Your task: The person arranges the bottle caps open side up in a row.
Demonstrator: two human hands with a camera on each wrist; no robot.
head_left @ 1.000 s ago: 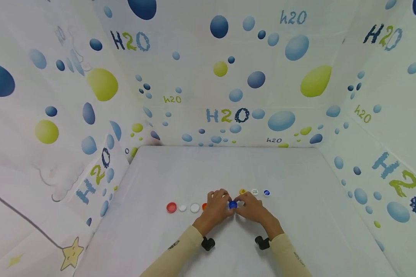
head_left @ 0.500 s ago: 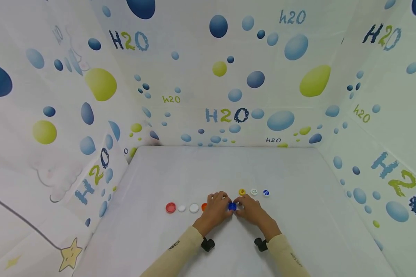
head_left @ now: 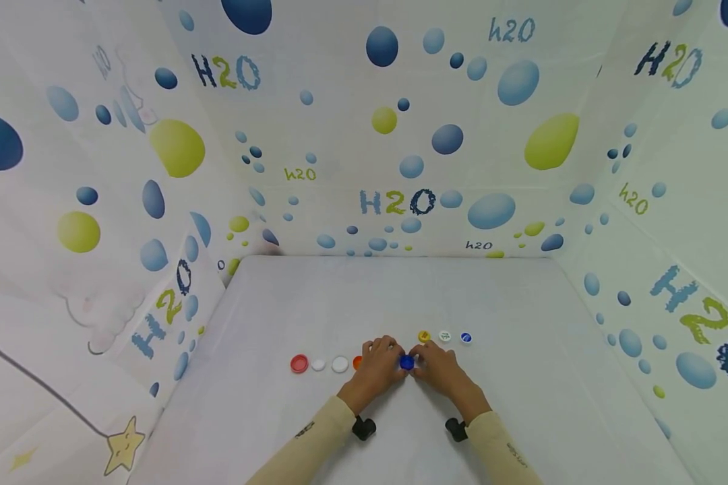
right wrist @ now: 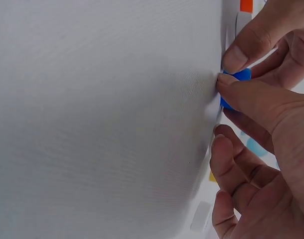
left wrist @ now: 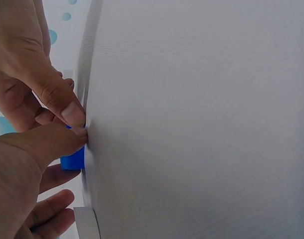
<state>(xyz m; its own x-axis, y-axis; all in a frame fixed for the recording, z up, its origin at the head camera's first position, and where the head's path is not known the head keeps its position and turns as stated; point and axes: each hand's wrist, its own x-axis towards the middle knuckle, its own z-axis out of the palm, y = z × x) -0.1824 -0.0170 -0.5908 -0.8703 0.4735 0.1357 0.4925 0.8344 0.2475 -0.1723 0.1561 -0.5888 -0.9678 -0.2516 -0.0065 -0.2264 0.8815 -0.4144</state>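
Observation:
A blue bottle cap [head_left: 407, 362] sits on the white table between my two hands. My left hand [head_left: 377, 367] pinches it from the left, with the thumb [left wrist: 65, 141] on its near side. From the right, my right hand [head_left: 441, 370] pinches the same cap, and the two thumbs meet in front of it. In the right wrist view, the blue cap [right wrist: 244, 74] is partly covered by fingers. An orange cap [head_left: 357, 362] is half hidden by my left hand. Beside it, a white cap [right wrist: 243, 22] shows in the right wrist view.
Left of my hands, a red cap [head_left: 299, 364], a small white cap [head_left: 318, 364] and a larger white cap [head_left: 340, 364] lie in a row. Behind my right hand lie a yellow cap [head_left: 424, 336], a printed white cap [head_left: 445, 336] and a blue-and-white cap [head_left: 466, 337]. Patterned walls surround the table.
Both hands and the blue cap shifted slightly toward me during the first half second, uncovering the yellow cap more. Since then they have stayed nearly still.

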